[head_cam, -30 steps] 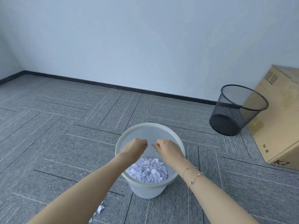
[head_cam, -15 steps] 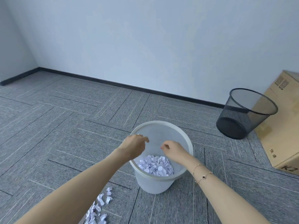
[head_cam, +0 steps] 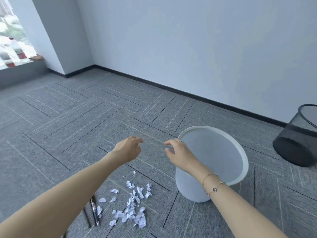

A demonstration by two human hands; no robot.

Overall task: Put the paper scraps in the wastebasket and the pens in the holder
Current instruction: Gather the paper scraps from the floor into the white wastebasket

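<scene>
Both hands hanging loosely curled, gripping nothing: left hand (head_cam: 129, 149) and right hand (head_cam: 178, 152) hovering over carpet (head_cam: 72, 121). Bin (head_cam: 212, 162) standing at 3 o'clock of the right hand. Scraps (head_cam: 133, 206) lying at 6 o'clock below the hands, well apart; pens (head_cam: 93, 210) lying just left of them. Holder not showing. Judging: floor scraps and pens remaining.

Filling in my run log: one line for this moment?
left hand: empty | right hand: empty | paper scraps, pens: on carpet | white wastebasket: upright
</scene>
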